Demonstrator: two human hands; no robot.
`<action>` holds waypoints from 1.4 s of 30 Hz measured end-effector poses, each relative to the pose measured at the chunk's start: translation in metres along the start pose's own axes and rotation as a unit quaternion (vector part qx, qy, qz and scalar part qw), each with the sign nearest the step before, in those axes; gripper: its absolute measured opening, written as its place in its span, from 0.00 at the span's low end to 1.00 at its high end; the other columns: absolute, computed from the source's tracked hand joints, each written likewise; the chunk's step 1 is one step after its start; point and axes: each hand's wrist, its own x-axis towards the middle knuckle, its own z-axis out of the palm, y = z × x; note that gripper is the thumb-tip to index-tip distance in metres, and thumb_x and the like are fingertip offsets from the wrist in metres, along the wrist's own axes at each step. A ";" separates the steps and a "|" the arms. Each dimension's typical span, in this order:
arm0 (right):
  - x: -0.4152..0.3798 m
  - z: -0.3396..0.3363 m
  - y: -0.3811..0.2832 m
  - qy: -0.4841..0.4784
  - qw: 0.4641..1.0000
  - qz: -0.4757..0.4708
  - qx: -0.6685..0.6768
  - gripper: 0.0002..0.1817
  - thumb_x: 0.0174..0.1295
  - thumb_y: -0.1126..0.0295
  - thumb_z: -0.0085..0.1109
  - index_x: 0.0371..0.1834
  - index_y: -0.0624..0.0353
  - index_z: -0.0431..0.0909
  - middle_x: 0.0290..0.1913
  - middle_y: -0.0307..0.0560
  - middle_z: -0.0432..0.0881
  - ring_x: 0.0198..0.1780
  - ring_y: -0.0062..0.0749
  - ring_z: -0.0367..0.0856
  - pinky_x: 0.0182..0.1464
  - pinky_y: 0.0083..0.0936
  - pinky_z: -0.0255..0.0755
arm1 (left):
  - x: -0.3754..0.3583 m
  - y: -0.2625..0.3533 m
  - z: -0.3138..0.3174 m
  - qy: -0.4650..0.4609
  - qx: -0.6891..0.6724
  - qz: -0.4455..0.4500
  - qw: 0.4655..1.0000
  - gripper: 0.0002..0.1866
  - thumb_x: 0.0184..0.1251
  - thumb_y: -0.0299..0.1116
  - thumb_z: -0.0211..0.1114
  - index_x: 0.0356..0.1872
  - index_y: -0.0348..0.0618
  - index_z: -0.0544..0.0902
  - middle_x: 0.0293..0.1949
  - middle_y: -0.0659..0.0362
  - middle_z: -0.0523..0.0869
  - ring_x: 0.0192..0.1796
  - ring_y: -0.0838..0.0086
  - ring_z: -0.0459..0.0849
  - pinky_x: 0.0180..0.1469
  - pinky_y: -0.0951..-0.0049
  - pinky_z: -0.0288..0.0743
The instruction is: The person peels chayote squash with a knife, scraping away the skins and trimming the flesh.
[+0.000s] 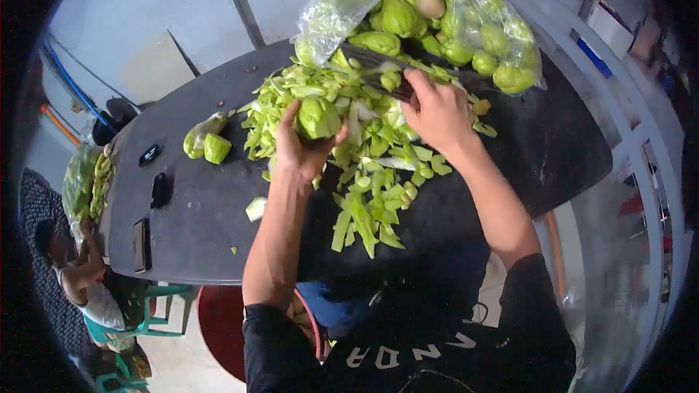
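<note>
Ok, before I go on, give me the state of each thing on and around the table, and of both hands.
Left hand: closed around a vegetable.
Green vegetable: held upright.
Right hand: fingers bent; grip unclear.
Clear bag: open, full of vegetables.
Peelings: cut, heaped loose.
Pale piece: cut, lying apart.
Red tub: partly under the table.
Co-worker: seated.
</note>
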 end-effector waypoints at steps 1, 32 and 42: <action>-0.002 0.000 -0.002 0.002 1.000 -0.014 -0.010 0.20 0.53 0.69 0.67 0.50 0.53 0.76 0.25 0.46 0.84 0.29 0.47 0.85 0.33 0.41 0.78 | 0.000 0.000 -0.001 -0.022 0.021 -0.022 0.999 0.21 0.75 0.50 0.51 0.56 0.46 0.75 0.50 0.52 0.80 0.53 0.61 0.78 0.51 0.49 0.77; -0.011 0.000 0.015 -0.011 1.000 0.026 0.004 0.19 0.47 0.64 0.73 0.36 0.56 0.72 0.27 0.46 0.83 0.33 0.48 0.85 0.34 0.44 0.77 | 0.019 -0.030 0.025 0.040 0.866 0.429 0.253 0.44 0.45 0.28 0.65 0.71 0.71 0.68 0.76 0.54 0.56 0.73 0.48 0.57 0.69 0.36 0.51; -0.012 0.003 0.016 0.037 0.999 -0.019 -0.001 0.20 0.47 0.63 0.74 0.37 0.55 0.71 0.28 0.46 0.82 0.34 0.47 0.84 0.33 0.43 0.77 | -0.015 -0.006 0.041 -0.060 0.797 0.502 0.331 0.41 0.46 0.27 0.67 0.68 0.67 0.73 0.71 0.47 0.62 0.70 0.46 0.59 0.70 0.45 0.54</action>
